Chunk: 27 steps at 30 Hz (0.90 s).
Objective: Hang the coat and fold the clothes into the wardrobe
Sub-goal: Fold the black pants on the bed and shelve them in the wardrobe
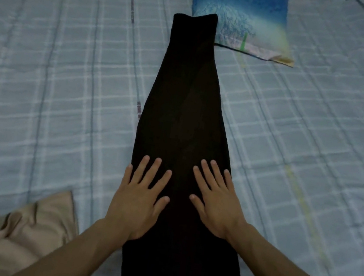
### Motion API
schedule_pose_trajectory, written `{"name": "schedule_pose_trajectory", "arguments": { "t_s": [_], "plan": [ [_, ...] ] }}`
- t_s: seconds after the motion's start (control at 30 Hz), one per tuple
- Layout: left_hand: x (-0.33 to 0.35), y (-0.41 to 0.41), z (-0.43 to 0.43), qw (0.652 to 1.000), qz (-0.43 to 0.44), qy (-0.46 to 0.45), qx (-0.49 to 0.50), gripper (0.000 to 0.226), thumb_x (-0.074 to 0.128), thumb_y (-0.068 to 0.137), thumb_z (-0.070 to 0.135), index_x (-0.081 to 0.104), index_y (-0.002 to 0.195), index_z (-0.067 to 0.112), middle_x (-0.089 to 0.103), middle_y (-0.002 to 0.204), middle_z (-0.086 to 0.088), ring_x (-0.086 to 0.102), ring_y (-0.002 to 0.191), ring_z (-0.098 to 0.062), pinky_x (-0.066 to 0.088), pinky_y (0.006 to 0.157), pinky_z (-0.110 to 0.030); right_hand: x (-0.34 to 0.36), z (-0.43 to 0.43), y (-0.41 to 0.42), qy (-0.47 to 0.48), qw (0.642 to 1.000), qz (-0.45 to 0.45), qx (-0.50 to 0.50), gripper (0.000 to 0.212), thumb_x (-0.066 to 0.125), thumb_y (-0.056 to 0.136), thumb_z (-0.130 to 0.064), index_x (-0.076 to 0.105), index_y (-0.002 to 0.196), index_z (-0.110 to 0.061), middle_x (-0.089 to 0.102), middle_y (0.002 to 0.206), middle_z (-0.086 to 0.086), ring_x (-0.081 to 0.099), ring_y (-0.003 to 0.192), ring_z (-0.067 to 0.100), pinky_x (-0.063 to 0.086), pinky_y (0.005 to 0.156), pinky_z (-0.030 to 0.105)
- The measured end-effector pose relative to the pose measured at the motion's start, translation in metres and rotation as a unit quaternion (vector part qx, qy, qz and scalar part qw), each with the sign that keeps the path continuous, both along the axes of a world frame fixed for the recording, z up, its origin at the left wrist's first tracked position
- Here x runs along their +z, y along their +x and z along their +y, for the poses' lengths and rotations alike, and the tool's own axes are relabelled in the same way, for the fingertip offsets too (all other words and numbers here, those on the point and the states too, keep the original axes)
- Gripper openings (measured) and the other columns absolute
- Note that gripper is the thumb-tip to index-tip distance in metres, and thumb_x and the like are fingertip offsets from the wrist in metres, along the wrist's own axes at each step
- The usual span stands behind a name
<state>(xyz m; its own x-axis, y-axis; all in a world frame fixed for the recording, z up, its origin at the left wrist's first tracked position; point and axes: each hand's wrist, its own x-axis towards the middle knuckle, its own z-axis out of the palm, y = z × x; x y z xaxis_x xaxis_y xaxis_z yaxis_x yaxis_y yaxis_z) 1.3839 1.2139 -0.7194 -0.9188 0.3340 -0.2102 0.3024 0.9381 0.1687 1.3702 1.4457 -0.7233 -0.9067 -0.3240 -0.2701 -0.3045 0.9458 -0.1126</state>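
Here's the bed (55, 70), filling nearly the whole view, covered in a pale blue quilt with a white check. Down the middle of it runs the black garment (186, 102), laid flat in one long, narrow strip. It is widest near the person and tapers as it stretches away. Its far end lies over the near corner of the pillow.

Down at the near left corner sits a beige cloth (6, 234), rumpled and bunched on the quilt. It lies just beside the black garment, and I can't tell whether the two touch.

Up at the far end is the pillow (248, 12), printed with a blue tree pattern that fades to yellow at one edge.

Now the hands. The left hand (139, 202) lies palm down on the left side of the black garment, little finger at the fabric's edge. The right hand (216, 200) lies palm down beside it on the right half. The two sit near each other but apart, with dark cloth between them. Neither has a grip on anything: the fingers (156, 165) are straight, spread wide and pressed flat on the fabric.
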Motion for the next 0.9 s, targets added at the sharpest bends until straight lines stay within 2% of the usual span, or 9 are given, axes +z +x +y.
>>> {"name": "schedule_pose_trajectory", "arguments": {
  "t_s": [0.13, 0.23, 0.37, 0.5, 0.6, 0.67, 0.8, 0.87, 0.9],
  "plan": [
    [0.000, 0.050, 0.001, 0.999, 0.009, 0.000, -0.035, 0.067, 0.016, 0.097, 0.058, 0.016, 0.158, 0.030, 0.004, 0.167, -0.003, -0.008, 0.153, -0.026, -0.001, 0.123, -0.050, 0.007, 0.001, 0.062, -0.017, 1.000, 0.003, -0.016, 0.067, 0.013, 0.098, -0.055, 0.005, 0.157, -0.024, -0.002, 0.165, 0.002, -0.008, 0.151, 0.021, 0.009, 0.122, 0.049],
    [0.003, 0.093, -0.003, 0.997, 0.026, 0.014, -0.071, 0.062, 0.023, 0.099, 0.049, 0.033, 0.154, 0.023, 0.018, 0.165, -0.006, 0.007, 0.153, -0.027, 0.013, 0.122, -0.053, 0.022, -0.004, 0.111, -0.088, 0.996, 0.017, -0.021, 0.066, 0.024, 0.101, -0.051, 0.001, 0.157, -0.025, -0.004, 0.165, 0.000, -0.006, 0.152, 0.016, 0.007, 0.124, 0.042],
    [0.007, 0.169, -0.011, 0.987, 0.030, 0.059, -0.144, 0.055, 0.029, 0.101, 0.039, 0.043, 0.150, 0.018, 0.034, 0.159, -0.004, 0.022, 0.150, -0.025, 0.016, 0.117, -0.047, 0.036, -0.014, 0.188, -0.132, 0.991, -0.002, 0.029, 0.066, 0.034, 0.102, -0.049, 0.007, 0.157, -0.024, -0.001, 0.165, -0.003, -0.004, 0.152, 0.013, 0.012, 0.123, 0.041],
    [0.015, 0.214, -0.017, 0.977, 0.038, 0.120, -0.170, 0.050, 0.031, 0.102, 0.032, 0.048, 0.146, 0.016, 0.043, 0.154, -0.002, 0.030, 0.147, -0.019, 0.020, 0.118, -0.040, 0.037, -0.015, 0.236, -0.177, 0.984, 0.006, 0.027, 0.054, 0.038, 0.103, -0.039, 0.026, 0.154, -0.024, 0.016, 0.163, -0.004, 0.011, 0.151, 0.012, 0.023, 0.120, 0.044],
    [0.023, 0.238, -0.021, 0.960, 0.037, 0.217, -0.171, 0.048, 0.041, 0.102, 0.033, 0.051, 0.144, 0.014, 0.044, 0.153, -0.002, 0.035, 0.145, -0.017, 0.026, 0.119, -0.038, 0.048, -0.018, 0.265, -0.227, 0.973, 0.043, 0.020, 0.045, 0.044, 0.103, -0.032, 0.045, 0.146, -0.018, 0.035, 0.157, -0.003, 0.027, 0.146, 0.010, 0.029, 0.118, 0.039],
    [0.026, 0.254, -0.025, 0.947, 0.053, 0.259, -0.181, 0.047, 0.051, 0.099, 0.035, 0.055, 0.141, 0.013, 0.046, 0.152, -0.002, 0.038, 0.143, -0.017, 0.031, 0.118, -0.036, 0.054, -0.021, 0.287, -0.239, 0.969, 0.065, 0.013, 0.044, 0.050, 0.101, -0.036, 0.053, 0.139, -0.016, 0.043, 0.151, -0.003, 0.034, 0.142, 0.010, 0.033, 0.116, 0.034],
    [0.027, 0.275, -0.030, 0.937, 0.090, 0.294, -0.168, 0.047, 0.067, 0.090, 0.039, 0.064, 0.127, 0.011, 0.055, 0.139, -0.005, 0.051, 0.127, -0.021, 0.045, 0.105, -0.033, 0.051, -0.021, 0.320, -0.219, 0.971, 0.097, 0.022, 0.054, 0.066, 0.089, -0.049, 0.054, 0.131, -0.017, 0.046, 0.138, 0.003, 0.042, 0.133, 0.017, 0.041, 0.106, 0.035],
    [0.023, 0.279, -0.030, 0.942, 0.069, 0.279, -0.173, 0.053, 0.068, 0.086, 0.050, 0.064, 0.125, 0.014, 0.056, 0.135, -0.002, 0.051, 0.125, -0.018, 0.048, 0.103, -0.032, 0.043, -0.019, 0.325, -0.182, 0.980, 0.077, 0.035, 0.071, 0.071, 0.081, -0.055, 0.047, 0.138, -0.019, 0.042, 0.142, 0.004, 0.036, 0.139, 0.018, 0.040, 0.109, 0.039],
    [0.019, 0.279, -0.031, 0.950, 0.049, 0.249, -0.183, 0.062, 0.067, 0.083, 0.057, 0.061, 0.129, 0.016, 0.055, 0.137, -0.001, 0.049, 0.128, -0.017, 0.047, 0.105, -0.033, 0.039, -0.017, 0.325, -0.154, 0.986, 0.050, 0.039, 0.085, 0.073, 0.076, -0.057, 0.039, 0.145, -0.021, 0.036, 0.148, 0.003, 0.029, 0.144, 0.017, 0.034, 0.114, 0.041]
  ]
}}
